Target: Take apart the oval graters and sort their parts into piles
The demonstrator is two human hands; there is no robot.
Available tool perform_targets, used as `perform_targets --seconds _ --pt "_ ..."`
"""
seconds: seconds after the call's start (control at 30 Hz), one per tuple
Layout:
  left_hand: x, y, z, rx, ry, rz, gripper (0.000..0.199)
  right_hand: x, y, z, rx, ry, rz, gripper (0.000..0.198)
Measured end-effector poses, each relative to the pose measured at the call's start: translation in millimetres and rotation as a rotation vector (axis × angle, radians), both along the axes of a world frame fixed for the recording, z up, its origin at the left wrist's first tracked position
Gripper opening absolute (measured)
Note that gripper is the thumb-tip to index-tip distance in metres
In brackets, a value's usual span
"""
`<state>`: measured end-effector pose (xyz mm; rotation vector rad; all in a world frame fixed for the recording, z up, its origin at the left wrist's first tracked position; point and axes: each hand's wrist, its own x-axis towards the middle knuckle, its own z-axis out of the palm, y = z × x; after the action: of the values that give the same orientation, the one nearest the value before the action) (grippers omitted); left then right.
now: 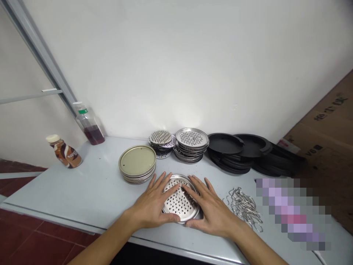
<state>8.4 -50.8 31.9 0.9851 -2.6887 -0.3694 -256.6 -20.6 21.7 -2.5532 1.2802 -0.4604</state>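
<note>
A round metal grater plate (179, 206) with rows of punched holes and a raised shiny rim lies near the table's front edge. My left hand (153, 206) grips its left side, thumb at the near rim and fingers spread toward the far rim. On the opposite side, my right hand (211, 209) holds the rim the same way, some fingers reaching over the perforated face. Both hands partly cover the plate. Left of it stands a stack of gold-coloured round lids (138, 161) with small holes. Metal wire loops (244, 208) lie heaped to the right.
Behind are a stack of rimmed grater plates (192, 138), smaller perforated discs (160, 137) and black round trays (224, 144). A brown bottle (66, 154) and a bottle of dark red liquid (93, 133) stand left. A cardboard box (325, 147) borders the right; a pixelated patch lies before it.
</note>
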Motion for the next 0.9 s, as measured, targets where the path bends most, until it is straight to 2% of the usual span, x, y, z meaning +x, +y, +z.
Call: perform_targets --seconds 0.33,0.5,0.6,0.73,0.8,0.9 --pt "0 -1 0.7 0.014 -0.068 -0.038 0.089 -6 -1 6 0.035 -0.073 -0.051 0.086" --pt "-2 -5 5.4 -0.007 -0.035 -0.055 0.091 -6 0 7 0.028 -0.110 -0.053 0.089" --pt "-25 -20 17.7 -0.120 0.045 0.014 0.082 -6 1 9 0.036 -0.102 -0.050 0.091" --pt "-74 -59 40.2 -0.350 0.223 0.191 0.061 -6 2 13 0.059 -0.084 -0.051 0.096" --pt "-95 -80 48.8 -0.395 0.301 0.280 0.052 -7 3 14 0.081 -0.068 -0.058 0.099" --pt "-111 -103 55.3 -0.370 0.403 0.368 0.034 -9 4 14 0.105 -0.060 -0.064 0.103"
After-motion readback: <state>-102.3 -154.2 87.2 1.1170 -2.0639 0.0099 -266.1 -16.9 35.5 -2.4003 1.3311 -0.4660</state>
